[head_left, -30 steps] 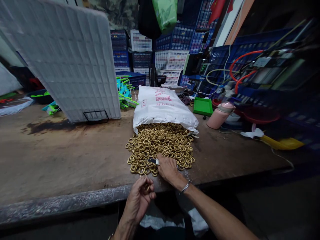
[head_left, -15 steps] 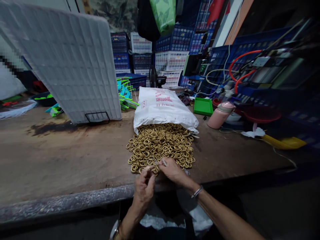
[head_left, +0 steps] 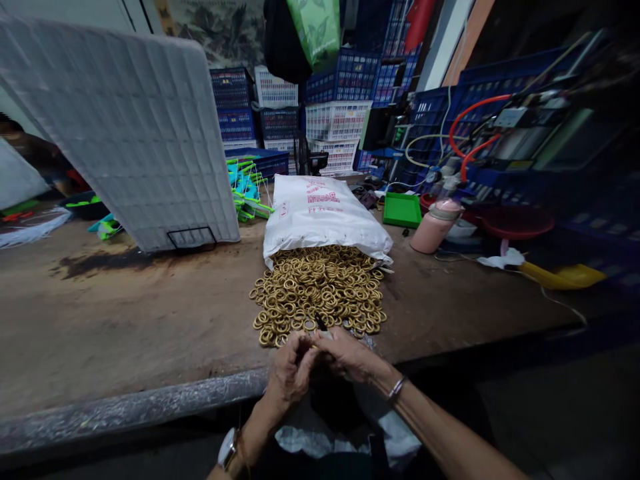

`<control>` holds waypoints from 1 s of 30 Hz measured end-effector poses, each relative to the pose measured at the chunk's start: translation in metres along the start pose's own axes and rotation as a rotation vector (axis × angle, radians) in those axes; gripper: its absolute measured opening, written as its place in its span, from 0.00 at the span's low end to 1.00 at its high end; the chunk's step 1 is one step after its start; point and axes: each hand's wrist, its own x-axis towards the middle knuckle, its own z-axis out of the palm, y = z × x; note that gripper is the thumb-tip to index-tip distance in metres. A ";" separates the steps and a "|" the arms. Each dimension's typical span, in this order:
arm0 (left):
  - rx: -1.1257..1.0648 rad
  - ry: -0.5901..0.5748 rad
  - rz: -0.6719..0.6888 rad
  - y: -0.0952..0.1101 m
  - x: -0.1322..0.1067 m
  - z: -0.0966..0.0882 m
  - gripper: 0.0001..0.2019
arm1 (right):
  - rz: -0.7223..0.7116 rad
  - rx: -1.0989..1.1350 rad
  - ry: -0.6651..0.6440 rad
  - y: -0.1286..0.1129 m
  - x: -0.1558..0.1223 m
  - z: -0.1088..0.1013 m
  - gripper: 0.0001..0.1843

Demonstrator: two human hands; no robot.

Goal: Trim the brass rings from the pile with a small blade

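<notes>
Gold-coloured rings (head_left: 320,287) lie in a loose heap on the table, spilling from the mouth of a white woven sack (head_left: 325,213). At the near edge of the heap, my left hand (head_left: 290,370) is closed, its thumb and fingers pinched together; what lies between them is too small and covered to make out. My right hand (head_left: 353,357) meets it fingertip to fingertip, closed round a small tool (head_left: 321,323) with a dark, narrow tip and a pale body. The tip sticks up over the rings. Most of the tool is hidden in my fingers.
A tall white padded panel (head_left: 150,133) leans in a wire stand on the left. Green and blue plastic pieces (head_left: 247,190) lie behind it. Toward the right are a green tray (head_left: 402,210), a pink bottle (head_left: 436,227) and a yellow scoop (head_left: 565,275). Stacked crates (head_left: 337,120) fill the back.
My hands have come together at the fingertips, my right hand drawing slightly nearer to me. The tool's dark tip now shows above my right fingers. The view has shifted slightly.
</notes>
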 end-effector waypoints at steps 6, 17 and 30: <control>-0.043 0.123 -0.105 -0.001 -0.004 0.009 0.08 | -0.107 0.013 0.095 0.001 -0.003 0.008 0.19; -0.209 0.124 -0.170 -0.014 -0.008 0.016 0.08 | -0.308 -0.270 0.268 0.004 0.009 0.010 0.14; -0.620 0.114 -0.477 -0.008 -0.008 0.012 0.14 | -0.116 0.036 0.143 0.006 0.008 0.013 0.19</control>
